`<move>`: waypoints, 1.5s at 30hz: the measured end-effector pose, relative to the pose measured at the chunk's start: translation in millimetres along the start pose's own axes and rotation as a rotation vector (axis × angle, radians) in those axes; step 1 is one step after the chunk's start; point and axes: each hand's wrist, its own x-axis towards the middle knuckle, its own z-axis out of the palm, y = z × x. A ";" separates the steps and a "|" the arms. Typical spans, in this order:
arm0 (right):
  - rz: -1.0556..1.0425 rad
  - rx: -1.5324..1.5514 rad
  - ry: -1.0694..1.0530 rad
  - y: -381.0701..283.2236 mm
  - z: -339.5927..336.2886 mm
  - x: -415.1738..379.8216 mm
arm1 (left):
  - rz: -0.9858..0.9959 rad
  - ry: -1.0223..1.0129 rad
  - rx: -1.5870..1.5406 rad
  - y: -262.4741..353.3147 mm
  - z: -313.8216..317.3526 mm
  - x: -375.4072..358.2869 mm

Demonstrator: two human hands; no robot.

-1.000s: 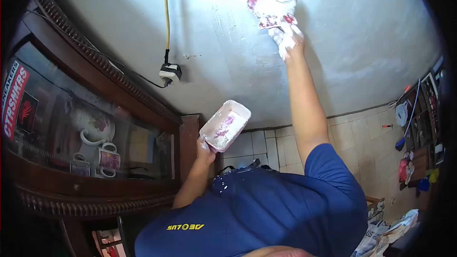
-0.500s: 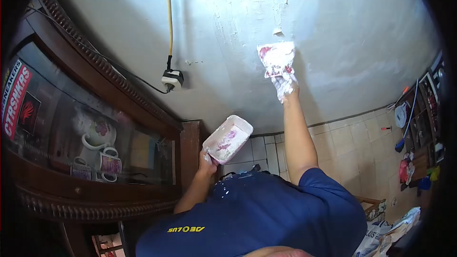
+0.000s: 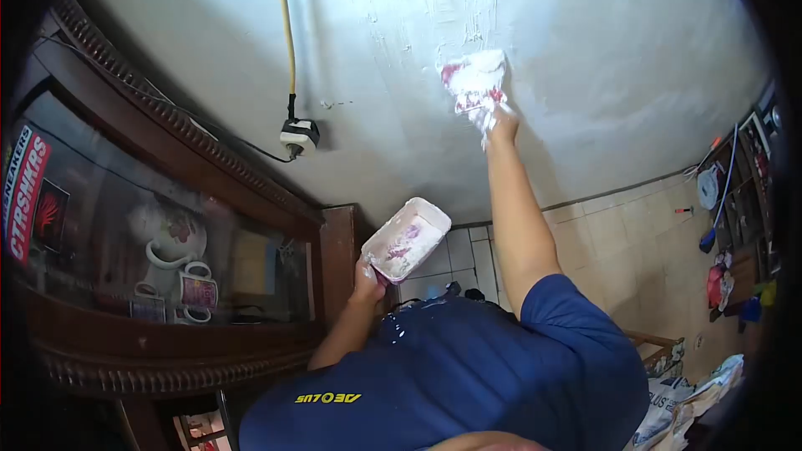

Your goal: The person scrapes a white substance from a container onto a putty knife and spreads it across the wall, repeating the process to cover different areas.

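Note:
My right hand [image 3: 494, 119], smeared with white paste, grips a wide scraper [image 3: 476, 75] whose blade is coated in white with red patches. The blade lies against the grey wall [image 3: 576, 75], just below some rough streaks of paste. Lower and to the left, my left hand [image 3: 368, 277] holds a rectangular tub [image 3: 407, 240] by its near end. White paste clings to the inside of the tub, with purple patches showing through. White smears also mark the left fingers.
A yellow cable [image 3: 286, 25] runs down the wall to a socket block [image 3: 298, 137]. On the left stands a dark wooden cabinet [image 3: 334, 242] with mugs [image 3: 199, 291] behind glass. Shelves [image 3: 746, 200] line the right side, above bags [image 3: 668, 405] on the tiled floor [image 3: 622, 255].
My right hand and the scraper have moved up and slightly left on the wall. A small paste lump above the blade no longer shows. The tub has shifted slightly right in view.

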 end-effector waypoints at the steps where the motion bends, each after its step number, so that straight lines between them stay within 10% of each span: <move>1: 0.030 -0.051 0.009 18.3 -20.7 0.6 | 0.004 -0.002 0.024 0.8 0.9 -0.9; 7: 0.196 0.059 -0.199 -5.0 -35.6 -54.1 | 0.039 -0.051 -0.004 1.9 1.5 -0.9; 13: -0.183 0.065 -0.435 -110.3 87.5 -29.6 | 0.047 -0.033 -0.008 0.2 -9.4 -1.9; 26: 0.228 -0.098 0.074 47.0 -87.3 -27.2 | 0.019 0.056 0.057 0.9 -7.2 -3.7; 36: 0.106 0.117 -0.317 -51.6 13.4 -19.8 | 0.022 -0.011 0.002 -1.6 0.2 -1.3; 45: 0.107 -0.155 0.098 47.9 -39.2 5.5 | 0.008 0.069 -0.020 -4.2 -4.8 -4.3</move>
